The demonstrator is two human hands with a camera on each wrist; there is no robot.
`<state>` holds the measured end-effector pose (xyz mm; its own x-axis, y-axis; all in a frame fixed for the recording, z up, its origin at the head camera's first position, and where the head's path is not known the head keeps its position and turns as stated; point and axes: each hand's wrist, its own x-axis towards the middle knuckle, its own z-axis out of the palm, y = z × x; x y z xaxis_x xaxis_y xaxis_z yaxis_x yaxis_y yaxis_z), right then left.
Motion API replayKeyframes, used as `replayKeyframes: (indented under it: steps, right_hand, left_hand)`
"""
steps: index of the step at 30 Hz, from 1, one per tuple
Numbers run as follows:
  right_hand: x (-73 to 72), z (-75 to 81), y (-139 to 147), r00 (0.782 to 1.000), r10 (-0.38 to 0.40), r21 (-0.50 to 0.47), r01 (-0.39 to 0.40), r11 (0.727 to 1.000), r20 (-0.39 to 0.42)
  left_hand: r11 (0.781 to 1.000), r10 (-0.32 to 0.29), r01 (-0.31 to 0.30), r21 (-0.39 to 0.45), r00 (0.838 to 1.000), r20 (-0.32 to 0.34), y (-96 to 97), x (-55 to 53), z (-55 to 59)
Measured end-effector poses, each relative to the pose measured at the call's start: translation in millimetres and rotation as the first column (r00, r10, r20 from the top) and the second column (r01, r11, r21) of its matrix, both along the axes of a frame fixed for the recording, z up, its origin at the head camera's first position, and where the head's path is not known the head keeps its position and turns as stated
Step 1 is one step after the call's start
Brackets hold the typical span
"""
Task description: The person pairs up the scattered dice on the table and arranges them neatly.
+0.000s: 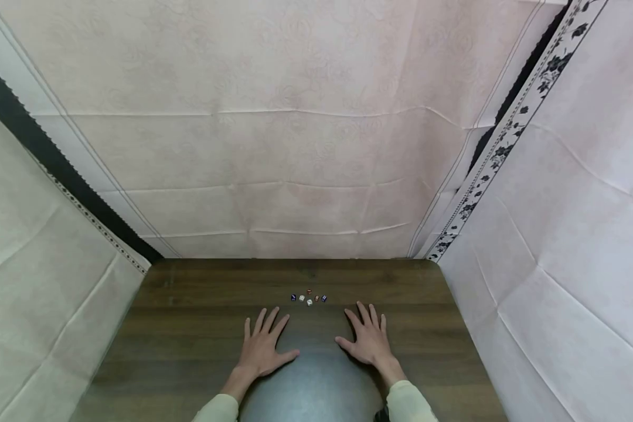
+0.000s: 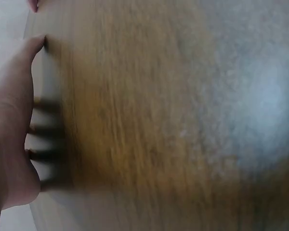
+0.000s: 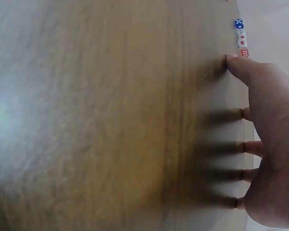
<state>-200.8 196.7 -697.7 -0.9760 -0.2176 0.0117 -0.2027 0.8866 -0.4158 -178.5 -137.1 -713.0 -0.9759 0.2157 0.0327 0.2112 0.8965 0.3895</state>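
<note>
Several small dice lie in a loose group near the far part of the table: a blue die (image 1: pixel 293 297) on the left, a white die (image 1: pixel 302 298), a red die (image 1: pixel 309 291) behind, another white die (image 1: pixel 309 302) in front, then a second red die (image 1: pixel 317 298) and a second blue die (image 1: pixel 324 298) on the right. My left hand (image 1: pixel 261 349) is spread flat to their near left, holding nothing. On the near right, my right hand (image 1: pixel 368 341) has its fingers spread too, apart from the dice. The right wrist view shows a blue die (image 3: pixel 239 23) beyond the thumb.
The dark wooden table (image 1: pixel 190 328) carries a bright reflection between the hands. Pale cloth hangs behind it (image 1: pixel 306 152), on the left (image 1: pixel 47 281) and on the right (image 1: pixel 559 246), bordering the table.
</note>
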Motion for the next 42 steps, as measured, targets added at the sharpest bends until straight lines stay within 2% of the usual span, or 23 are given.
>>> replayKeyframes:
  steps: [8, 10, 15, 24, 29, 32, 35, 38, 42]
  right_hand:
    - [-2.7, 1.2, -7.6, 0.999, 0.001, -0.018, -0.002, 1.0, -0.045]
    - [-4.2, 2.3, -12.0, 0.997, 0.003, -0.033, -0.005, 0.999, -0.071]
    - [-8.6, 10.0, -27.0, 0.992, 0.011, -0.086, -0.022, 0.996, -0.127]
    - [-17.8, 14.3, -54.2, 0.987, 0.003, -0.166, -0.029, 0.986, -0.159]
    - [-22.4, 15.4, -66.2, 0.99, -0.025, -0.211, -0.006, 0.978, -0.142]
    - [-25.8, 16.3, -72.3, 0.993, -0.037, -0.243, 0.008, 0.97, -0.116]
    - [-29.3, 17.4, -77.7, 0.995, -0.035, -0.276, 0.008, 0.961, -0.095]
    - [-33.0, 15.8, -82.2, 0.994, -0.018, -0.296, -0.013, 0.955, -0.104]
    - [-37.5, 13.0, -87.6, 0.99, 0.002, -0.315, -0.047, 0.948, -0.142]
  left_hand:
    - [0.995, 0.053, -0.043, 0.091, 0.993, -0.108, 7.8, -1.3, -2.3]
    - [0.993, 0.065, -0.05, 0.108, 0.988, -0.139, 9.9, -4.9, -2.0]
    - [0.988, 0.089, -0.066, 0.136, 0.981, -0.171, 14.6, -18.0, 4.5]
    - [0.976, 0.092, -0.047, 0.213, 0.974, -0.205, 22.8, -43.5, 14.4]
    - [0.976, 0.075, -0.035, 0.217, 0.982, -0.176, 27.0, -56.0, 15.4]
    - [0.975, 0.064, -0.03, 0.219, 0.987, -0.148, 28.8, -61.7, 16.7]
    - [0.975, 0.05, -0.013, 0.221, 0.985, -0.164, 30.4, -66.5, 17.5]
    - [0.975, 0.037, 0.006, 0.221, 0.981, -0.19, 32.3, -70.7, 17.3]
    - [0.976, 0.029, 0.013, 0.217, 0.982, -0.189, 35.5, -75.9, 17.4]
